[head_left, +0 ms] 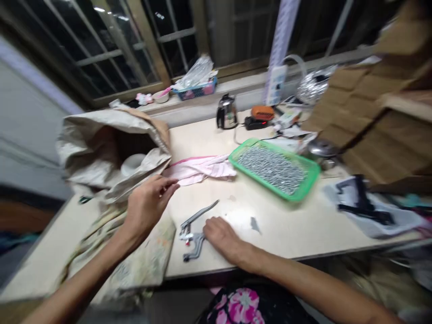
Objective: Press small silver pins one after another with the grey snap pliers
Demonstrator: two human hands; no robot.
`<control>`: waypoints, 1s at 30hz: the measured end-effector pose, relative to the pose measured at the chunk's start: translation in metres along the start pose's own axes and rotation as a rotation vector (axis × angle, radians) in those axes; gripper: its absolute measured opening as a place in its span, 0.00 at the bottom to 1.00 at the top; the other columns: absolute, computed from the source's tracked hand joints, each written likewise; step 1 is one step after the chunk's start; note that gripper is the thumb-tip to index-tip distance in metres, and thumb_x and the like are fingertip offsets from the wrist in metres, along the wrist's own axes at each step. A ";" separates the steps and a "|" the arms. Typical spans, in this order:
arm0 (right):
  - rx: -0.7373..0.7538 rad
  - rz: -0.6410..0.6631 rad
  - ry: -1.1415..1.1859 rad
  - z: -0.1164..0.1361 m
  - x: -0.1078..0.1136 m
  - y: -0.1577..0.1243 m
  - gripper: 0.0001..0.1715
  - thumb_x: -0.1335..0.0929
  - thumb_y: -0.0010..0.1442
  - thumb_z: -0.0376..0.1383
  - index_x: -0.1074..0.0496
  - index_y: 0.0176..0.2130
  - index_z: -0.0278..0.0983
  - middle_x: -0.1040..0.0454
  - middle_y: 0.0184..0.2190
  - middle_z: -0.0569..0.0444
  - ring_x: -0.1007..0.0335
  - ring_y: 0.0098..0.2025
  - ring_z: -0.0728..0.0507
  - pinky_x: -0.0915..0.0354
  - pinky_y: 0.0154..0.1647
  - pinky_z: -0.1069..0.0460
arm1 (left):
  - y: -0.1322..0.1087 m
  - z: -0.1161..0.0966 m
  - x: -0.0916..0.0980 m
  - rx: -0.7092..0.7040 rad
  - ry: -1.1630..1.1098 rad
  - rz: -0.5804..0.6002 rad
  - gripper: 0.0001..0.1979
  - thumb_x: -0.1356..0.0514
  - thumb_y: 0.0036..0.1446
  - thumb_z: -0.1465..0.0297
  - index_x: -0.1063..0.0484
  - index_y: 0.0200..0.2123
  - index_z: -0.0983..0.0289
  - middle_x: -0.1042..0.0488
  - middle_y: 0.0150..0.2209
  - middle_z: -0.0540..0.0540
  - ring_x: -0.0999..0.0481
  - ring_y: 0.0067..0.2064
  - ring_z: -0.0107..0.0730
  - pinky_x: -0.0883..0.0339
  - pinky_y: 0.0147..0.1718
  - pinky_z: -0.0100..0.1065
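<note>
My left hand (151, 200) is raised at the mouth of a large whitish sack (89, 153), beside a pink and white cloth (205, 170). Its thumb and fingers are pressed together, and anything between them is too small to make out. On the table, my right hand (221, 236) is curled next to the handle of a grey metal hand tool (197, 245); what its fingers hold is hidden. Behind it stands a green tray (305, 194) filled with many small silvery metal pieces (273, 168). A white round container (132, 164) shows inside the sack.
A stained cloth (141, 261) hangs over the front edge at left. Toward the back are a steel kettle (227, 112) and an orange item (262, 112). Cardboard boxes (374, 135) and a white bin with black items (374, 225) stand at right.
</note>
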State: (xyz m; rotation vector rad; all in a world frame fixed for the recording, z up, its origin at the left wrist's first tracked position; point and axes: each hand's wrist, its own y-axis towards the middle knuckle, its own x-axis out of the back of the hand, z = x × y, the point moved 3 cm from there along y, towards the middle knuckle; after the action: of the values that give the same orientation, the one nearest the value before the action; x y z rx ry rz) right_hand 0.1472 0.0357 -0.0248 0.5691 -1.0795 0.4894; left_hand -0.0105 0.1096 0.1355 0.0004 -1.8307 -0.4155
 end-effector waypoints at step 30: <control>0.285 -0.188 -0.220 0.008 0.007 -0.007 0.16 0.41 0.62 0.21 0.32 0.29 0.35 0.35 0.27 0.52 0.45 0.31 0.44 0.51 0.35 0.48 | -0.156 0.064 -0.073 0.600 -0.562 0.342 0.13 0.39 0.53 0.61 0.23 0.32 0.66 0.24 0.27 0.52 0.28 0.28 0.30 0.35 0.29 0.29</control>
State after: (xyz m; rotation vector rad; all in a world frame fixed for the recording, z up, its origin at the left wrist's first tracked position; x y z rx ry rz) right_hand 0.1489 0.0262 -0.0163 0.9847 -1.1588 0.4250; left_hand -0.0806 -0.0028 0.0084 -0.0183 -2.3906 0.4266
